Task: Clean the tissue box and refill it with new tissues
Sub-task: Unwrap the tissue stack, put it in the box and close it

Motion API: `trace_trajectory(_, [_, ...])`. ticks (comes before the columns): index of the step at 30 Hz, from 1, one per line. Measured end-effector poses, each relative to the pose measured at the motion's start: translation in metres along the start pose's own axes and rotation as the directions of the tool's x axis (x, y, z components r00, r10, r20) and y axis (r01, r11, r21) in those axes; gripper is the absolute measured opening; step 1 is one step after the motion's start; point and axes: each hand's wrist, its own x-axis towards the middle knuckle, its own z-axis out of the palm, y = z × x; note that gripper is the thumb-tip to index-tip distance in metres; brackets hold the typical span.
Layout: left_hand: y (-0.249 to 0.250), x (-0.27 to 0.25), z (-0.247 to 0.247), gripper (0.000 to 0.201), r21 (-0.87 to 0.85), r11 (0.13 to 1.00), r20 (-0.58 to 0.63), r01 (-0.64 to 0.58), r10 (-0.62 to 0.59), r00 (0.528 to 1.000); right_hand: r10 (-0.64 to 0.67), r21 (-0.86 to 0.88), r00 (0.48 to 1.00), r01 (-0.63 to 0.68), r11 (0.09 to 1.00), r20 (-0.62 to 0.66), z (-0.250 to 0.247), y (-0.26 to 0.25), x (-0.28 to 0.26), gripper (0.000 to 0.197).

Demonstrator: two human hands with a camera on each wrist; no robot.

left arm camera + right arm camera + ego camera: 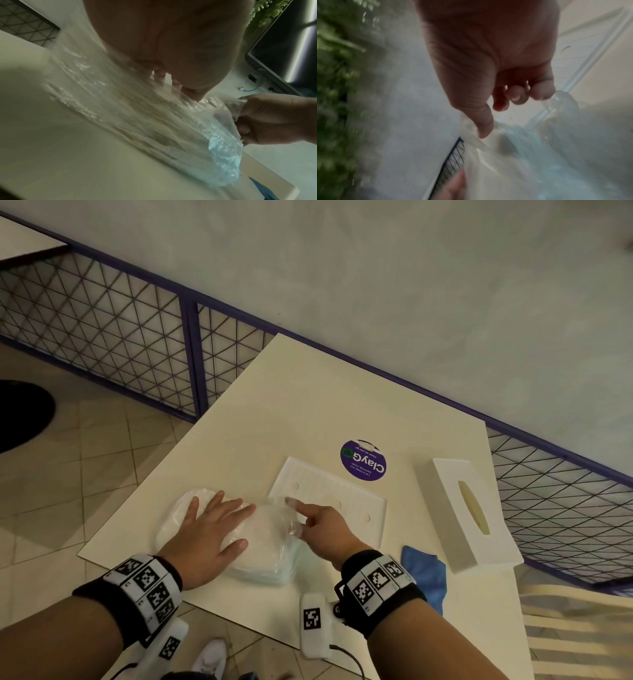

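Observation:
A pack of white tissues in clear plastic wrap (260,546) lies on the cream table (308,405) near its front edge. My left hand (212,529) lies flat on the pack with fingers spread, pressing it down. My right hand (318,525) pinches the loose end of the wrap (228,108) at the pack's right side, fingers curled round the film (561,100). The white tissue box (469,511) lies at the right with its oval slot facing up. Its flat white bottom panel (335,501) lies separate, just behind my right hand.
A blue cloth (428,570) lies crumpled at the table's front right, beside the box. A round purple sticker (363,460) sits behind the panel. A purple mesh railing (137,337) runs behind the table. A slatted chair (575,631) stands at the right.

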Motion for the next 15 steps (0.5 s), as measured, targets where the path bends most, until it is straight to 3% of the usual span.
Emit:
trace_trajectory(2, [-0.002,-0.001,0.001,0.075,0.008,1.000,-0.018,-0.010,0.010,1.000,-0.043,-0.263,0.999,0.045,0.964,0.013,0.005,0.004,0.007,0.053])
trace_trajectory(3, [-0.003,-0.001,0.001,0.074,0.025,1.000,-0.024,-0.013,0.014,1.000,-0.017,-0.298,1.000,0.018,0.954,0.008,0.009,0.006,0.010,0.058])
trace_trajectory(6, [-0.005,-0.004,0.006,0.071,0.138,0.990,-0.058,-0.009,0.017,0.998,0.057,-0.225,0.996,-0.071,0.972,-0.067,0.015,0.008,0.014,0.060])
trace_trajectory(12, [-0.007,-0.008,0.016,0.076,0.207,0.978,-0.101,0.033,-0.012,0.995,0.016,-0.189,0.999,-0.025,0.982,-0.049,0.022,0.005,0.016,0.045])
trace_trajectory(15, [-0.003,-0.008,0.010,0.073,0.249,0.960,-0.184,0.125,-0.079,0.980,0.016,-0.132,0.998,-0.024,0.991,-0.066,0.023,0.003,0.016,0.019])
